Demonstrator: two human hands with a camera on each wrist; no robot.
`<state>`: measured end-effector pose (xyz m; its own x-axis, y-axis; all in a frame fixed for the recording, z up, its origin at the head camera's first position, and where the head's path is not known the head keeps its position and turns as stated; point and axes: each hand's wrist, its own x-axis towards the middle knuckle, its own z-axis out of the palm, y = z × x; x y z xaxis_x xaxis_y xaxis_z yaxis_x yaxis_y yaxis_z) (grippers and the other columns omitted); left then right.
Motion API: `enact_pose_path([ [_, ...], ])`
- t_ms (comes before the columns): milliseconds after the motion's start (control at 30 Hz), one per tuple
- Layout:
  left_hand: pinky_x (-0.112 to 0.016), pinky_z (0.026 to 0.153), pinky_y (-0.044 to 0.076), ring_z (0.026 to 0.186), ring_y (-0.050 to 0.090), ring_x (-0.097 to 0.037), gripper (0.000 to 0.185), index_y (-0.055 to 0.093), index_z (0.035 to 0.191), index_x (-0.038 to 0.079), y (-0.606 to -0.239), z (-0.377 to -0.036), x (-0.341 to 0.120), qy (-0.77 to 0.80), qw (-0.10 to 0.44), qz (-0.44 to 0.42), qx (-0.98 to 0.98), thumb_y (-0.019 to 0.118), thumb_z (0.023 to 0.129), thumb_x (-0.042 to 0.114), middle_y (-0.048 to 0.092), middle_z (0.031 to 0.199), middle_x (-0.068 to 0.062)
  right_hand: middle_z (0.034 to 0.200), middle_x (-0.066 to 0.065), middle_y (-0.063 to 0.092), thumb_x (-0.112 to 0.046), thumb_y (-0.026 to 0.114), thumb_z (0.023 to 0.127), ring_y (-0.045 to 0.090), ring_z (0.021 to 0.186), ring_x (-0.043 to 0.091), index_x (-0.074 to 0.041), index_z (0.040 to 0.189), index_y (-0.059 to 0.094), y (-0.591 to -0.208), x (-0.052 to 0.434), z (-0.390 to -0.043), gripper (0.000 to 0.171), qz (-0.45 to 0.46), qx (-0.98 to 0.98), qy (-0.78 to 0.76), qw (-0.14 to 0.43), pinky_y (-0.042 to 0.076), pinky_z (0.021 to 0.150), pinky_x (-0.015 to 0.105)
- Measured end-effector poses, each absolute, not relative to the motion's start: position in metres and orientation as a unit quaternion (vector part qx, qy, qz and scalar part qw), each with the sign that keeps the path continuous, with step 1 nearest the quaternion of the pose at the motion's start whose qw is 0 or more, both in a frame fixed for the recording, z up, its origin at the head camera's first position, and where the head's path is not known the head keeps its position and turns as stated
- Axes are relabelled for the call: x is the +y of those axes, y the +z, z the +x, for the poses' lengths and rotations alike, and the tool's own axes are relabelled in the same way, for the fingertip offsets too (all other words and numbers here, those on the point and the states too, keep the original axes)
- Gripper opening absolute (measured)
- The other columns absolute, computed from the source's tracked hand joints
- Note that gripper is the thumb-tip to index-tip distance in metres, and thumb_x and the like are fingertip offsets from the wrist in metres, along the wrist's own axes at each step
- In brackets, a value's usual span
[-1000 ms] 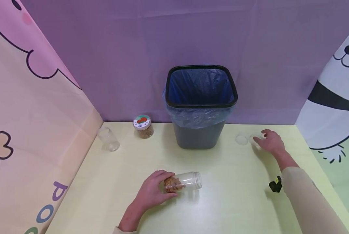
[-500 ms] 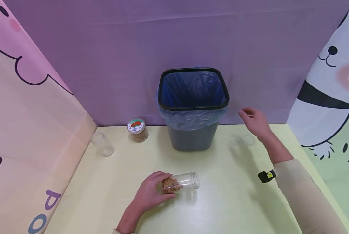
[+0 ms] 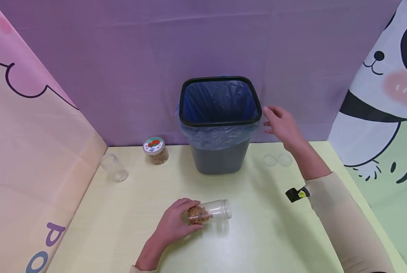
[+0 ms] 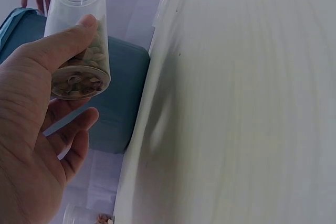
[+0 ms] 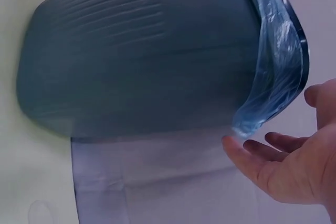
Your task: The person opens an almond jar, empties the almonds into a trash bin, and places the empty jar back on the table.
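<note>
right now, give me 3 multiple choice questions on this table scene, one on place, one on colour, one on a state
1. Where is the right hand?
A. beside the bin's rim
B. on the table
C. inside the bin

2. What colour is the liner in the bin?
A. red
B. blue
C. white

3. How is the jar in the left hand?
A. upright, capped
B. on its side, lidless
C. upside down, capped

Answers: 1 A, it hovers open next to the rim. 2 B, blue plastic folds over the rim. 3 B, it lies sideways with its mouth open.
</note>
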<state>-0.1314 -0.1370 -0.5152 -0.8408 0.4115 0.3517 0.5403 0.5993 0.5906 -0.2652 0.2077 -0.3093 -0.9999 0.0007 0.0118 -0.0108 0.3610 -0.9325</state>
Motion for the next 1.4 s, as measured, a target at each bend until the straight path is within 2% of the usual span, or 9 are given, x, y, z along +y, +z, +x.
enact_pose_path([
  [233,-0.033,0.087,0.051,0.103,0.057,-0.007,0.065,0.067,0.119,0.017,-0.515,-0.131,-0.138,-0.361,0.086,-0.272,-0.888,0.092,0.062,0.036,0.062,0.112,0.012,0.151,0.014,0.034,-0.049,0.045,0.1,0.052,0.117,0.035,-0.008,0.153,0.027,-0.292,0.195,-0.271,0.07,0.005,-0.818,0.574,-0.041,0.043,0.101,0.046],
  [367,-0.033,0.088,0.051,0.105,0.057,-0.007,0.065,0.067,0.12,0.018,-0.513,-0.13,-0.14,-0.354,0.082,-0.269,-0.892,0.092,0.063,0.038,0.061,0.113,0.012,0.151,0.014,0.029,-0.037,0.042,0.103,0.046,0.106,0.027,-0.011,0.156,0.017,-0.286,0.188,-0.276,0.063,0.011,-0.787,0.61,-0.09,0.039,0.102,0.042],
  [500,-0.034,0.088,0.051,0.105,0.057,-0.007,0.066,0.067,0.12,0.017,-0.507,-0.131,-0.141,-0.356,0.081,-0.269,-0.891,0.093,0.062,0.035,0.061,0.113,0.012,0.148,0.018,0.029,-0.024,0.035,0.104,0.04,0.114,0.028,-0.009,0.153,0.016,-0.286,0.183,-0.281,0.055,0.012,-0.773,0.623,-0.122,0.032,0.104,0.045],
  [633,-0.033,0.088,0.051,0.104,0.057,-0.007,0.065,0.067,0.12,0.017,-0.5,-0.133,-0.143,-0.363,0.081,-0.267,-0.889,0.093,0.062,0.032,0.061,0.112,0.014,0.145,0.02,0.029,-0.019,0.031,0.1,0.036,0.121,0.031,-0.005,0.149,0.018,-0.29,0.181,-0.285,0.052,0.009,-0.776,0.621,-0.116,0.031,0.105,0.048],
  [933,-0.031,0.086,0.051,0.103,0.056,-0.004,0.064,0.067,0.121,0.021,-0.473,-0.141,-0.154,-0.374,0.085,-0.277,-0.881,0.092,0.064,0.035,0.059,0.112,0.018,0.146,0.018,0.03,-0.02,0.032,0.095,0.038,0.119,0.03,-0.01,0.152,0.017,-0.295,0.183,-0.282,0.059,0.014,-0.775,0.625,-0.098,0.032,0.103,0.048],
  [1133,-0.035,0.088,0.05,0.104,0.056,-0.007,0.064,0.067,0.123,0.021,-0.433,-0.158,-0.168,-0.372,0.072,-0.298,-0.876,0.09,0.066,0.039,0.06,0.113,0.015,0.142,0.019,0.033,-0.022,0.033,0.095,0.039,0.117,0.029,-0.009,0.149,0.022,-0.297,0.184,-0.283,0.057,0.013,-0.774,0.627,-0.089,0.033,0.103,0.047],
  [1333,-0.036,0.088,0.05,0.106,0.057,-0.011,0.064,0.066,0.124,0.021,-0.389,-0.18,-0.182,-0.395,0.088,-0.318,-0.858,0.091,0.066,0.031,0.062,0.117,0.007,0.142,0.018,0.035,-0.023,0.033,0.095,0.04,0.117,0.03,-0.01,0.149,0.023,-0.297,0.184,-0.286,0.056,0.011,-0.776,0.625,-0.085,0.034,0.102,0.048],
  [1400,-0.035,0.087,0.05,0.107,0.057,-0.013,0.064,0.066,0.124,0.019,-0.375,-0.186,-0.185,-0.401,0.101,-0.319,-0.853,0.092,0.065,0.028,0.063,0.118,0.004,0.145,0.018,0.032,-0.022,0.033,0.096,0.04,0.118,0.03,-0.013,0.152,0.019,-0.298,0.183,-0.288,0.059,0.01,-0.773,0.629,-0.084,0.034,0.103,0.049],
])
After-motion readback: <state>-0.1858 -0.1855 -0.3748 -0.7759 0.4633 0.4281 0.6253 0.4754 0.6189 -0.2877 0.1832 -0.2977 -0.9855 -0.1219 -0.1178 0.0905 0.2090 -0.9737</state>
